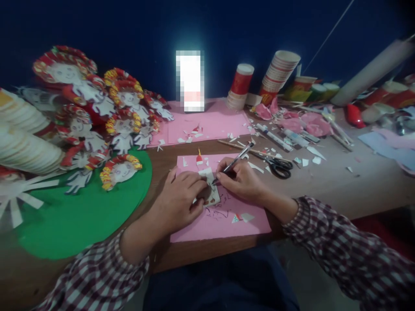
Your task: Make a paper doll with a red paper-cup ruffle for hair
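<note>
My right hand (238, 179) grips a pen (239, 156), its lower end at a small white piece of paper (213, 199) with brown marks. With curled fingers, my left hand (184, 194) holds that piece from the left, covering part of it. Both hands rest over a pink sheet (191, 231) that bears dark pen strokes (222, 212). On this sheet, a small red-and-white cutout (199, 159) lies beyond my hands, and paper scraps (243, 218) lie nearer me.
Black-handled scissors (280, 167), markers (274, 138) and scraps lie to the right. Paper cups (280, 73) stand behind, beside a bright blurred screen (190, 80). At left are paper figures (125, 125), a green round board (97, 224) and stacked pale cups (29, 142).
</note>
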A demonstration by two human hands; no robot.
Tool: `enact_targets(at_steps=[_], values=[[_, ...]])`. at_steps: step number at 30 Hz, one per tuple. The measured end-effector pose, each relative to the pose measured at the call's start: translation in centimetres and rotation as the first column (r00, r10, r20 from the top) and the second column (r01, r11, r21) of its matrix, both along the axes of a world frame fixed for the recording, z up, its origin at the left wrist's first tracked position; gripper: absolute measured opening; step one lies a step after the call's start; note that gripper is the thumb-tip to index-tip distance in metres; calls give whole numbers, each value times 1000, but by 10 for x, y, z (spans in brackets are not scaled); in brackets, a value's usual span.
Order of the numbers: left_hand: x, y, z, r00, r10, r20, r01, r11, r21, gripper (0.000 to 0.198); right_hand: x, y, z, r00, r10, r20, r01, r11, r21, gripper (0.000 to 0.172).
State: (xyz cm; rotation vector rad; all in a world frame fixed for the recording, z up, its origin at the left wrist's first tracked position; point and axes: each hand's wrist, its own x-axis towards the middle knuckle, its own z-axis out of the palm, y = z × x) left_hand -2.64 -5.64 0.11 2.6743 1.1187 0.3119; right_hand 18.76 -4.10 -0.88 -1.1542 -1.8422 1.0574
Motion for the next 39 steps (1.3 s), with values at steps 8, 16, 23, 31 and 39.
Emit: enact_targets(at_steps=[8,16,23,31,39], values=[[0,-1,1,1000,19,13,-19,999,-32,28,-2,0,5,1000,-4,31,3,1000,27,3],[-1,-1,1,1000,15,14,-15,1000,-28,26,-2,1,4,999,-3,43,2,1000,23,4],[-1,-1,2,999,33,28,-32,999,-41,26,-2,1,3,999,-3,33,2,999,38,6],[-1,-2,0,999,32,18,-31,999,-28,22,-3,-2,1,1000,3,-7,-3,999,33,2],[-2,-3,1,999,29,18,-28,998,-58,19,-3,-10,6,999,31,-14,-30,998,55,4]])
